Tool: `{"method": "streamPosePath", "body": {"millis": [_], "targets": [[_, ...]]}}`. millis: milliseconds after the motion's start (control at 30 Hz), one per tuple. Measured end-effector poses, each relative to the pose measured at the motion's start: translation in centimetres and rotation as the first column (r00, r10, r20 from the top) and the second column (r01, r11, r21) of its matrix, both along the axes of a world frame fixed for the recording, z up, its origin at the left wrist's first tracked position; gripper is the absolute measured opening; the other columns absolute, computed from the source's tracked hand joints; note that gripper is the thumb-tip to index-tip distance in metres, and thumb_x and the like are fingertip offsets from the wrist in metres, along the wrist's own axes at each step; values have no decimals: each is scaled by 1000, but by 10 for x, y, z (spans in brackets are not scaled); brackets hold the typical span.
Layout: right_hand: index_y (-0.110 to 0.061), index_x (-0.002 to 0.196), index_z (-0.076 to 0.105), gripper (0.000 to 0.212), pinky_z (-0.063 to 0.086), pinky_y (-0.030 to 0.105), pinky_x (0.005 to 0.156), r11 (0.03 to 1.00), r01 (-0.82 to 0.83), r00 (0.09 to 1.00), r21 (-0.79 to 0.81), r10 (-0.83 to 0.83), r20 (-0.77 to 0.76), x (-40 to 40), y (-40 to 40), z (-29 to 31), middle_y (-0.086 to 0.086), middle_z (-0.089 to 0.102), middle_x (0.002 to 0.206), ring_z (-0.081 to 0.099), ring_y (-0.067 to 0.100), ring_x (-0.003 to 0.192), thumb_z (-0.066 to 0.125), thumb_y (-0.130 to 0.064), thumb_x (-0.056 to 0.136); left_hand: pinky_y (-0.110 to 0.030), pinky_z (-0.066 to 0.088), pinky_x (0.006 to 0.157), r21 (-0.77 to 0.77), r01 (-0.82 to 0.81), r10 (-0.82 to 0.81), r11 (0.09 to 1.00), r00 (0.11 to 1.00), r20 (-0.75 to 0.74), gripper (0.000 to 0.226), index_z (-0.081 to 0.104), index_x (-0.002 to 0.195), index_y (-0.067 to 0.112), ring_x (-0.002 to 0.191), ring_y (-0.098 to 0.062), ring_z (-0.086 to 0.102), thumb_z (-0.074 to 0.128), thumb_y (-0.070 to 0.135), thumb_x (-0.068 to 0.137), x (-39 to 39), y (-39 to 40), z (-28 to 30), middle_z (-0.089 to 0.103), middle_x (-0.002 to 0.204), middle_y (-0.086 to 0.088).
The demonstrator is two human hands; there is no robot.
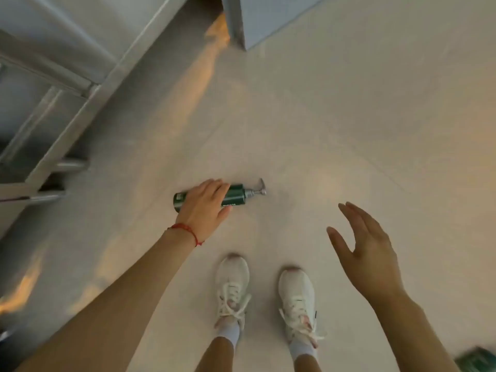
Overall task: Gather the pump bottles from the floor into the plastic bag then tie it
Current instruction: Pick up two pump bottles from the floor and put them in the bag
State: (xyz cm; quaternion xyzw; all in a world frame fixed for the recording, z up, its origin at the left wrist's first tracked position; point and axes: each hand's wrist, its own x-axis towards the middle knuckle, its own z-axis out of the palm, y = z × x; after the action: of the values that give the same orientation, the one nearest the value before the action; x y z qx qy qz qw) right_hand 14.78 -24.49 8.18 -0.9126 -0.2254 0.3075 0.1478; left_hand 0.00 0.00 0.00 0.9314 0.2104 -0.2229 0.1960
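Note:
A dark green pump bottle [236, 197] with a silver pump head lies on its side on the pale floor, pump pointing right. My left hand [205, 208] is wrapped over the bottle's middle, fingers curled around it; a red string circles that wrist. My right hand [367, 245] hovers to the right of the bottle, empty, fingers spread. No plastic bag is clearly visible.
My two white sneakers [233, 288] stand just below the bottle. A metal frame with rails [67, 124] runs along the left. A grey cabinet corner [241, 28] stands at the top. Something green and blurred [477, 361] shows at the bottom right corner.

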Motion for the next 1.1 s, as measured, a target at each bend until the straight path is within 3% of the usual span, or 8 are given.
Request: {"method": "streamPosePath", "body": {"millis": [300,500,567,667,733,833,967,1100], "targets": [[-17,131,46,47,41,45,96,1000,9,999,-26,-10,-31,-21,-19,-108,8,51,136,47,29,124,52,-34,88,-43,36,95,-18,98,-100,995,978,-182,61,38,130,11,116,-31,46,63,35,80,16,-2,-131,49,131,-13],[-15,131,47,47,38,44,99,999,-13,998,-39,10,-68,-31,-29,-122,9,51,136,47,29,125,52,-32,88,-35,43,75,-49,-128,120,991,984,-135,52,60,105,9,92,-33,58,75,37,64,12,0,-143,64,102,-16],[-15,131,47,47,38,45,99,999,-9,997,-39,6,-72,-31,-29,-115,10,51,136,47,30,125,52,-32,88,-31,45,69,-162,-308,291,937,949,-120,48,67,93,11,82,-31,62,79,41,57,14,-2,-128,68,91,-13],[-14,132,46,46,38,44,99,1000,16,998,-18,-17,-68,-26,-27,-91,10,51,137,46,30,125,52,-31,89,-22,49,61,-460,-575,548,676,810,-207,23,68,75,26,68,-12,65,81,35,58,21,-11,-85,70,73,5],[-14,132,46,46,38,44,99,999,48,997,2,-48,-53,-22,-26,-68,10,50,137,46,30,125,52,-31,89,-17,51,57,-583,-631,618,512,742,-260,15,67,70,29,64,-6,66,80,27,61,27,-21,-48,71,65,12],[-15,132,45,46,38,44,100,993,114,993,22,-113,-35,-15,-27,-23,10,50,138,46,29,126,51,-32,89,-9,47,50,-677,-633,682,374,683,-262,15,68,66,26,55,2,65,77,14,67,38,-35,12,70,56,17],[-17,132,46,46,38,41,99,974,219,976,64,-219,-8,-12,-37,46,7,50,137,46,27,125,52,-32,89,-9,47,49,-726,-595,655,345,707,-268,18,69,66,24,54,3,64,74,7,70,57,-53,91,70,55,16],[-21,132,46,46,39,38,98,929,357,933,97,-359,10,-18,-62,112,2,49,138,46,24,125,51,-34,89,-10,47,48,-754,-528,594,390,770,-233,17,69,65,23,53,2,63,74,7,70,79,-70,160,70,55,15]]}}
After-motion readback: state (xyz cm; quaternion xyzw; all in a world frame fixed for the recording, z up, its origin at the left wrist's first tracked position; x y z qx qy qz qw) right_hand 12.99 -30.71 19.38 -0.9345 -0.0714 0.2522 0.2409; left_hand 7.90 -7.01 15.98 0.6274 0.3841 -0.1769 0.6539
